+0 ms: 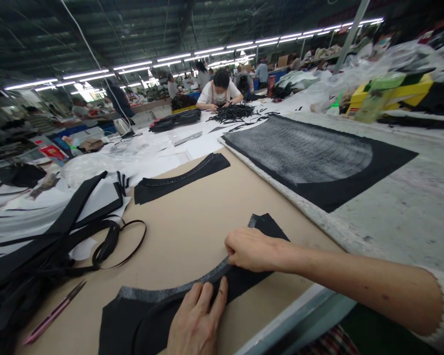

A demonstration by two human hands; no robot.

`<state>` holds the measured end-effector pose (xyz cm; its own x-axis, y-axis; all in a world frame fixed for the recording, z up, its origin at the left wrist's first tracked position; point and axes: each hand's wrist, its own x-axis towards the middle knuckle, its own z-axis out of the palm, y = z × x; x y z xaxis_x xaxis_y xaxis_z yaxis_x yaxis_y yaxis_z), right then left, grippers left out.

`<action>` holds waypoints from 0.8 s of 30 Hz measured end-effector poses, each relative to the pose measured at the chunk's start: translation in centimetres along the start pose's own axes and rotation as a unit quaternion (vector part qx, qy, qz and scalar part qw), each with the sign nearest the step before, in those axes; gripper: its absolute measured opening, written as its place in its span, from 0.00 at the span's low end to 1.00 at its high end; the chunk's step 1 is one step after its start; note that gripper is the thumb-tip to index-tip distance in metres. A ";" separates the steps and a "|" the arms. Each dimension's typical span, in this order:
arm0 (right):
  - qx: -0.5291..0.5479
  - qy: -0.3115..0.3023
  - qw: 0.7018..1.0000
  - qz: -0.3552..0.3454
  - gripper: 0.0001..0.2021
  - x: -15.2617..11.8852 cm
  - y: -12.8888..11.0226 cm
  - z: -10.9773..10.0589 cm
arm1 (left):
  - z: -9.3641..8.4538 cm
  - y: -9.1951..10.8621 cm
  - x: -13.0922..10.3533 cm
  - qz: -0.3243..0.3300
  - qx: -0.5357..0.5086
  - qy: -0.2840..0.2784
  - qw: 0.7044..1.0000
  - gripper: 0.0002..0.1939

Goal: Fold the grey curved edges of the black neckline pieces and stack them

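A curved black fabric piece (159, 306) lies across the tan board in front of me, with a greyish, speckled band along its inner curve. My left hand (197, 318) rests on it with fingers stretched out and slightly apart, pressing on the cloth near the band. Farther along the same edge, my right hand (252, 249) is closed, its thumb and curled fingers pinching the fabric's edge. The far end of the piece sticks out beyond the right knuckles. Part of the cloth is hidden under both hands.
Another curved black piece (183, 178) lies farther up the tan board (192, 222). Pink-handled scissors (54, 315) and tangled black strips (66, 236) are at left. A large black sheet with whitish coating (318, 153) covers the right-hand table. A co-worker (220, 91) leans over the far end.
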<state>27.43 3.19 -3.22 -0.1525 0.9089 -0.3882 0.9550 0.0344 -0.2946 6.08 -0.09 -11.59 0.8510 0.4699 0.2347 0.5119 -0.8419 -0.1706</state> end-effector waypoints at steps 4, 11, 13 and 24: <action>-0.013 0.003 1.000 -0.011 0.08 0.0 0.0 0.3 | 0.0 0.2 -0.1 -0.001 0.010 0.003 1.000 0.33; -0.035 0.056 0.998 -0.021 0.13 -0.7 0.3 1.1 | 0.2 0.6 0.2 -0.012 0.014 -0.001 1.000 0.35; -0.033 0.067 0.997 -0.017 0.19 -0.9 0.8 1.1 | 0.5 0.7 0.1 -0.028 0.006 0.003 1.000 0.35; 0.007 -0.004 0.999 -0.040 0.09 -0.1 7.7 -2.7 | 3.0 0.0 0.6 0.003 0.022 0.099 0.995 0.24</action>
<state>35.50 4.51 -3.10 -0.2294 0.9001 -0.3704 0.9362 0.1000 -0.3370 6.91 0.98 -14.31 0.8166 0.3988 0.4173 0.5147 -0.8304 -0.2136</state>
